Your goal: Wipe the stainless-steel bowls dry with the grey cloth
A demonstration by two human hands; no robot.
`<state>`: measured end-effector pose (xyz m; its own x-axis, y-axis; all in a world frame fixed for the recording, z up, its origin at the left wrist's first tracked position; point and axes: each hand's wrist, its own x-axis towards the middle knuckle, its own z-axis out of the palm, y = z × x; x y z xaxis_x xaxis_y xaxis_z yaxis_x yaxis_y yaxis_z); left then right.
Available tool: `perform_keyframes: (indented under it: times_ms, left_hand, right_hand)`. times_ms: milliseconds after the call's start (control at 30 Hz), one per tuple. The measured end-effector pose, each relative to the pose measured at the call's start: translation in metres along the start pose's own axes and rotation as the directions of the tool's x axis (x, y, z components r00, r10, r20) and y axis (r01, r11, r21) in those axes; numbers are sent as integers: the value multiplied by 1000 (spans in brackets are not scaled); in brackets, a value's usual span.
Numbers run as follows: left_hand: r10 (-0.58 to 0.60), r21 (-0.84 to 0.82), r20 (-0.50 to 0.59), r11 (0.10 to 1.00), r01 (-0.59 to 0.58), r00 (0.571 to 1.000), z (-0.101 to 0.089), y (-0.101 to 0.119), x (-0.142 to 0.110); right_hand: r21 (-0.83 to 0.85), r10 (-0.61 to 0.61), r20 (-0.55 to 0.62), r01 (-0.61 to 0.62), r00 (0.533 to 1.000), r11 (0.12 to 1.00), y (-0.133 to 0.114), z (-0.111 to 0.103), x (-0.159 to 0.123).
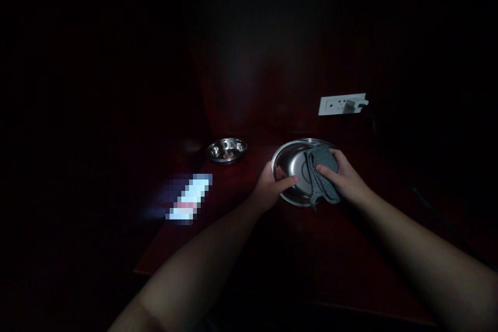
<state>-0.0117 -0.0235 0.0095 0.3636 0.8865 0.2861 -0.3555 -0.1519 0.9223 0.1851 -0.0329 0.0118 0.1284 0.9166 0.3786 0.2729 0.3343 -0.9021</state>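
A shiny steel plate (290, 163) is tilted up over a dark reddish table (241, 249). My left hand (268, 187) grips its left rim, thumb lying on the inner face. My right hand (344, 179) is closed on a grey checked cloth (321, 176) and presses it against the plate's inside on the right. Part of the cloth hangs below the plate's lower rim.
A small steel bowl (226, 150) sits on the table to the left of the plate. A white wall socket (342, 104) with a plug in it is behind on the right. A blurred, pixelated bright patch (189, 198) lies left. The surroundings are very dark.
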Motion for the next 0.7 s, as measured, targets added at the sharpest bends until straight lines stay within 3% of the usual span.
perform_keyframes:
  times_ms: [300,700]
  left_hand:
    - [37,-39,40,999,-35,999,-1,0,1]
    - [18,-11,-20,1000,-19,1000,-2,0,0]
  right_hand:
    - [-25,-37,29,38,999,999,-1,0,-1]
    - [-14,-22,61,23,998,1000,3,1,-1]
